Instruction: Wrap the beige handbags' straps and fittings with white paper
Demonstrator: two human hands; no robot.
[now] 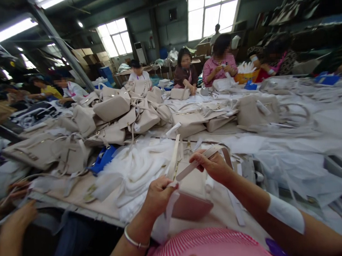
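Observation:
My left hand is closed in a pinch on the lower end of a beige bag strap. My right hand is closed on the same strap higher up, so the strap runs slantwise between them. Under my hands lies a beige handbag with a pinkish edge, on the table close to my body. A strip of white wrapping hangs down from my left hand.
A heap of beige handbags fills the table ahead and to the left, with white wrapping paper and a blue tool before it. Another person's hands work at my left. Several people sit at the far side.

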